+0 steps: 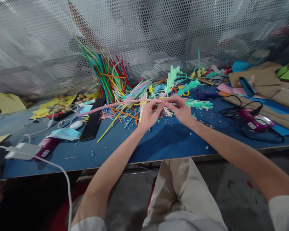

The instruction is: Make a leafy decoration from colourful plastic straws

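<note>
Where the fingertips of both hands meet above the blue table [159,144], they pinch a long pink straw [115,105] between them: the left hand [149,115] closes its thumb and forefinger on the straw's near end, and the right hand [180,110] nips the same end from the other side, fingers curled in narrow, the two hands touching or nearly so. From that grip the straw runs leftward, slightly downward, over a black phone [92,123] lying flat on the table. Just beyond the hands lie fringed mint-green paper leaves [198,104], with more of them standing up behind [172,78], among a scatter of loose coloured straws [125,112] and small cut bits. A thick bundle of straws (green, red, blue and orange) leans against the perforated metal screen [159,32] at the back [106,70]. To the right a purple glue gun [251,119] rests among black cables, near sheets of brown cardboard [262,80]. On the left lie a light-blue face mask [65,134], a white mouse [76,124] and a white charger [22,150] with its cord trailing off the table's edge. Below the edge the person's beige trousers [180,189] show.
</note>
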The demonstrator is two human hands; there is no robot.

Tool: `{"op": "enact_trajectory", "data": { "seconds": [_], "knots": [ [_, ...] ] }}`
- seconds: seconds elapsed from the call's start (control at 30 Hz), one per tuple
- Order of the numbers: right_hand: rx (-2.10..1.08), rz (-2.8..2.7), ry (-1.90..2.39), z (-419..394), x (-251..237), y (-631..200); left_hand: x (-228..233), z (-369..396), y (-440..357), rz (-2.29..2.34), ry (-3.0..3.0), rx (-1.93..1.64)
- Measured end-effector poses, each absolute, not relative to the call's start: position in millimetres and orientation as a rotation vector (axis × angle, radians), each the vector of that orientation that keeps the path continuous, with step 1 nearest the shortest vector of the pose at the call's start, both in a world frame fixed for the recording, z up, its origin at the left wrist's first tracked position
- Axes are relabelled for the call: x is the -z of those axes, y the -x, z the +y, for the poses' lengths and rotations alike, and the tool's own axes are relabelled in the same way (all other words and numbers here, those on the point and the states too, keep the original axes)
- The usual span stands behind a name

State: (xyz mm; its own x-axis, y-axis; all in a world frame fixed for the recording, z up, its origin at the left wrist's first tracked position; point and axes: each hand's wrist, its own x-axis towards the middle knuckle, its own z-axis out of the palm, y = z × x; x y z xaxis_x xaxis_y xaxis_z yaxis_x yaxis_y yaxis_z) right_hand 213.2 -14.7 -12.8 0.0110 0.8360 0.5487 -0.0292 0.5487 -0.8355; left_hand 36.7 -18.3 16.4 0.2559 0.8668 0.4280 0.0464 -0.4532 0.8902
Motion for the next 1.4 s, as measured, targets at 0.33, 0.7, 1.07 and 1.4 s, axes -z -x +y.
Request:
{"op": "enact_trajectory", "data": {
  "seconds": [0.33,0.7,1.07,1.4],
  "knots": [
    [-0.815,-1.279,0.762,-10,13,-209,-10,-16,-36,0.897,-1.884,-1.392],
    [-0.699,-1.312,0.886,-10,12,-213,-4,-11,-41,0.797,-1.512,-1.318],
    [-0.633,-1.38,0.922,-6,20,-212,-9,-11,-39,0.924,-1.583,-1.331],
    [-0.515,-1.4,0.998,-9,24,-207,3,-2,-32,0.983,-1.927,-1.358]
  ]
}}
